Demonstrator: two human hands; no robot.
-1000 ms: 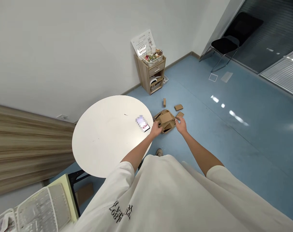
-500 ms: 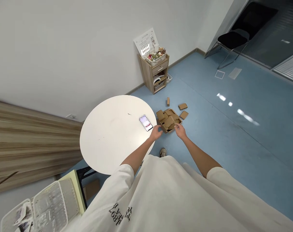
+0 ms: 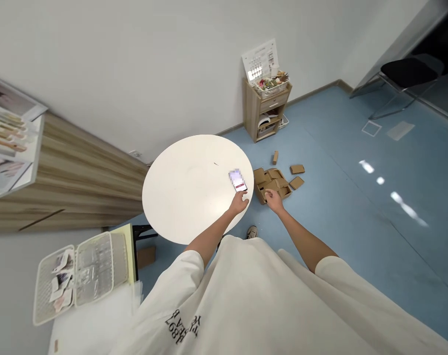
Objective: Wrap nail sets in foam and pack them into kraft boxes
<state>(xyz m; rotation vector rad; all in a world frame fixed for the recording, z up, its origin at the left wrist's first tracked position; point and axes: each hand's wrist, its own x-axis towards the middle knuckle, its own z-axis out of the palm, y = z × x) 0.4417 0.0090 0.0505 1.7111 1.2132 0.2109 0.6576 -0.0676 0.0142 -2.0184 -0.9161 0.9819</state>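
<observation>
My left hand (image 3: 240,202) hovers over the near right edge of the round white table (image 3: 187,192), just below a phone (image 3: 240,183) lying there; its fingers are loosely bent and hold nothing. My right hand (image 3: 273,198) reaches over the floor, fingers apart and empty, just short of an open cardboard box (image 3: 274,183) filled with several small brown cardboard pieces. Two flat cardboard pieces (image 3: 297,169) and a small upright one (image 3: 275,157) lie on the blue floor beyond the box.
A small wooden cabinet (image 3: 265,111) with a basket (image 3: 270,85) on top stands against the wall. A black chair (image 3: 405,74) is at the far right. A long wooden counter (image 3: 72,182) runs along the left, and a white mesh tray (image 3: 79,273) sits at lower left.
Both hands have let go of the cardboard box, which now rests on the floor. My left hand has moved over the table edge near the phone. The view has swung left.
</observation>
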